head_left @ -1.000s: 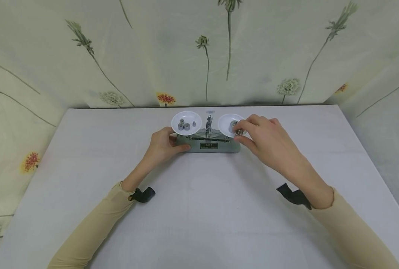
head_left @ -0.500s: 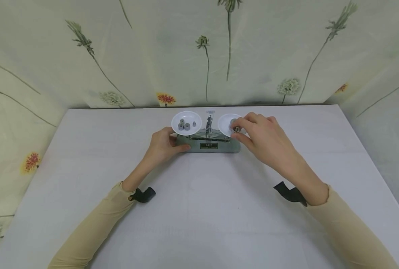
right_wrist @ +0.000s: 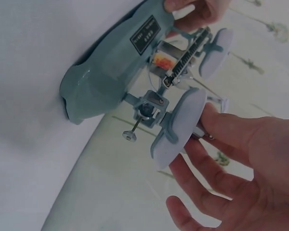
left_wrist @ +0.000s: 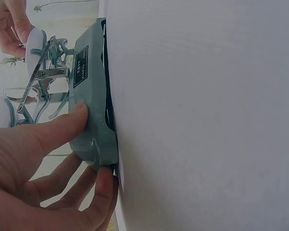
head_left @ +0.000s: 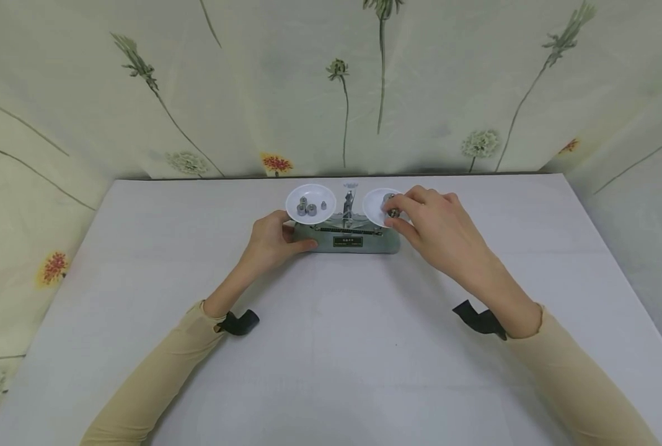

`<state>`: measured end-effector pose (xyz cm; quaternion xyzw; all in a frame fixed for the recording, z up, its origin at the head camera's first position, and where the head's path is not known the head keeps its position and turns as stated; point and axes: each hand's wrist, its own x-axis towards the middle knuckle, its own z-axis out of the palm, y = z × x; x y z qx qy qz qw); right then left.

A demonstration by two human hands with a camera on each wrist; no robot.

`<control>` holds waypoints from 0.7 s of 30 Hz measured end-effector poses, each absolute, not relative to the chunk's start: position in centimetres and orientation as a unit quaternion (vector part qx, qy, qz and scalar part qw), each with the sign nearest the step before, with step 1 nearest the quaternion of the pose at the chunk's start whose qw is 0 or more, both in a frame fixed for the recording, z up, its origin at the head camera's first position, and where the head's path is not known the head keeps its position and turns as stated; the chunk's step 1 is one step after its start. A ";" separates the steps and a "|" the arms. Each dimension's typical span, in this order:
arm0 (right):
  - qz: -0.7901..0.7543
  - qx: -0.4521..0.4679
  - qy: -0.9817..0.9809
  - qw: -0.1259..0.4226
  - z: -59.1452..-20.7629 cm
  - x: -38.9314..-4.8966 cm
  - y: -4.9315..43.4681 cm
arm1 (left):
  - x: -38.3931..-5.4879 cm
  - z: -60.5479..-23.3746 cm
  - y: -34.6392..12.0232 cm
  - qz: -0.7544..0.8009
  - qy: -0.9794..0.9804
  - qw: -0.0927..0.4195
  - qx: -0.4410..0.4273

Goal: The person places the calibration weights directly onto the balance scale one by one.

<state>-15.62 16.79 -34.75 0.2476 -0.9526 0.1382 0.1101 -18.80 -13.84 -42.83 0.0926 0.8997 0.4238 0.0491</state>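
A green balance scale stands at the far middle of the table. My left hand grips the left end of its base, thumb on the front face, as the left wrist view shows. Several small metal weights sit on the white left pan. Over the white right pan, my right hand pinches a small metal weight between thumb and fingers. Another weight is partly hidden behind those fingers. From the right wrist, the pinched weight appears close against the pan; contact is unclear.
The white table extends in front of the scale. Behind its far edge hangs a flower-printed cloth. An adjusting screw sticks out at the scale's right end. Black straps project from both wrists.
My right hand has shifted slightly left with the weight, further over the right pan, then nearly stopped. The left hand stays on the base.
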 end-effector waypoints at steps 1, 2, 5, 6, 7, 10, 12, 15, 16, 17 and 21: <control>0.138 0.248 -0.952 0.111 -34.8 -15.6 16.8 | -18.8 -42.8 -13.8 0.423 0.900 0.049 0.093; 0.137 0.249 -0.952 0.113 -34.8 -15.6 16.8 | -18.7 -42.8 -13.8 0.422 0.901 0.048 0.094; 0.136 0.248 -0.953 0.112 -34.9 -15.6 16.8 | -18.7 -42.7 -13.8 0.419 0.902 0.049 0.093; 0.136 0.247 -0.953 0.112 -34.9 -15.6 16.8 | -18.7 -42.7 -13.8 0.418 0.902 0.050 0.093; 0.137 0.246 -0.953 0.111 -34.9 -15.6 16.8 | -18.7 -42.7 -13.8 0.417 0.903 0.050 0.094; 0.137 0.245 -0.953 0.114 -35.0 -15.7 16.9 | -18.8 -42.7 -13.8 0.418 0.902 0.051 0.095; 0.136 0.246 -0.952 0.120 -35.1 -15.7 16.9 | -18.8 -42.7 -13.9 0.418 0.902 0.050 0.096; 0.134 0.251 -0.949 0.133 -35.2 -15.8 17.0 | -18.8 -42.8 -13.9 0.417 0.902 0.049 0.097; 0.135 0.252 -0.949 0.136 -35.3 -15.8 17.0 | -18.8 -42.7 -13.9 0.418 0.902 0.049 0.097; 0.135 0.252 -0.948 0.139 -35.3 -15.8 17.0 | -18.7 -42.7 -13.8 0.419 0.901 0.050 0.097; 0.139 0.251 -0.947 0.142 -35.4 -15.8 17.0 | -18.7 -42.6 -13.8 0.421 0.901 0.050 0.096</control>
